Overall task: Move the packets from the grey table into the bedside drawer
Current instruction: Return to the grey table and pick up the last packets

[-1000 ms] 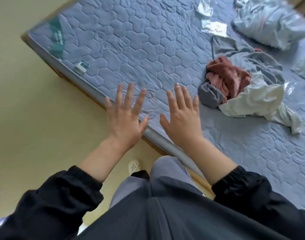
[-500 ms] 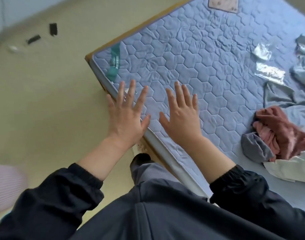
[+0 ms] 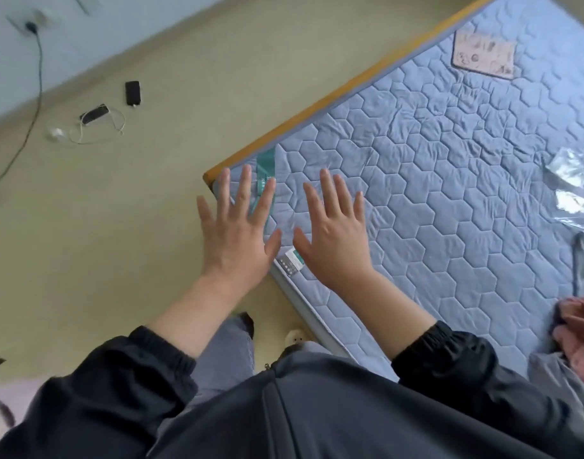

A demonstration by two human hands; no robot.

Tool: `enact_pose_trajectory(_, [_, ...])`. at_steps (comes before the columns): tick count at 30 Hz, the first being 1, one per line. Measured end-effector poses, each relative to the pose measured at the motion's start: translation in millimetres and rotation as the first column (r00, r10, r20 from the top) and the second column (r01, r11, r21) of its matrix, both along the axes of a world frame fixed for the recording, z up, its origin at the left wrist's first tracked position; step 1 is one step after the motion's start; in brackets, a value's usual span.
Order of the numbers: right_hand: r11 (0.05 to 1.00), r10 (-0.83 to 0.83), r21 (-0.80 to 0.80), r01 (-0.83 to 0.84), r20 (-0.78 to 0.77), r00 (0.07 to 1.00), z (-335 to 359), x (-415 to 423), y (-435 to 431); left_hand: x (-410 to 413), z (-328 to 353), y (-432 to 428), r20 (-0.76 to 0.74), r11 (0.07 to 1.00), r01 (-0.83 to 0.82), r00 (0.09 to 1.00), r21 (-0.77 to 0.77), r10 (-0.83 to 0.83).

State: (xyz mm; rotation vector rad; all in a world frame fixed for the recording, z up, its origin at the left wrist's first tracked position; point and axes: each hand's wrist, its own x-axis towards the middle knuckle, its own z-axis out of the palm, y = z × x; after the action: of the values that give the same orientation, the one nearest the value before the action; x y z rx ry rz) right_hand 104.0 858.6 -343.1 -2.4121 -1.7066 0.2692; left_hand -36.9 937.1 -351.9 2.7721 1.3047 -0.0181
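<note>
Packets (image 3: 570, 172) of clear, shiny plastic, two as far as we can tell, lie crumpled on the mattress (image 3: 449, 200) near its right side, well apart from our hands. The quilted blue-grey mattress fills the right half of the view on a wooden bed frame (image 3: 333, 94), and the beige floor (image 3: 102, 253) fills the left. Our dark jacket (image 3: 317, 419) spans the bottom, its sleeves pushed up the forearms. We hold the left hand (image 3: 237, 236) flat, fingers straight and spread, holding nothing, over the mattress corner. The right hand (image 3: 333, 240) is just beside it, spread wide the same way and also holding nothing, above the mattress edge. A pink garment (image 3: 578, 329) lies bunched at the right edge. A beige patch (image 3: 482, 54) sits on the mattress far end. A teal ribbon tag (image 3: 266, 167) shows between the left fingers, and a small white label (image 3: 292, 262) sits between the thumbs. On the floor lie a black device (image 3: 132, 92) and a white cable (image 3: 98, 130).
</note>
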Motion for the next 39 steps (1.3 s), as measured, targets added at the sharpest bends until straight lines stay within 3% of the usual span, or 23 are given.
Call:
enact_pose_trajectory(13, [0.931,-0.346,0.132,0.341,0.014,0.938,29,-41,325,-36,41,369,-0.037,0.954,0.276,0.961,0.119,-0.273])
enact_pose_trajectory(21, [0.901,-0.424,0.126,0.416,0.040,0.905,52,-41,461,-14,55,510,-0.018,0.926,0.362,0.932,0.104,-0.362])
enact_pose_trajectory(29, [0.855,-0.515,0.109,0.506,0.066,0.855,45,31,569,76,45,625,0.001,0.884,0.458,0.888,0.088,-0.460])
enact_pose_trajectory(39, [0.743,-0.660,0.205,0.637,0.066,0.749,60,208,724,283,70,798,0.014,0.788,0.584,0.802,0.192,-0.598])
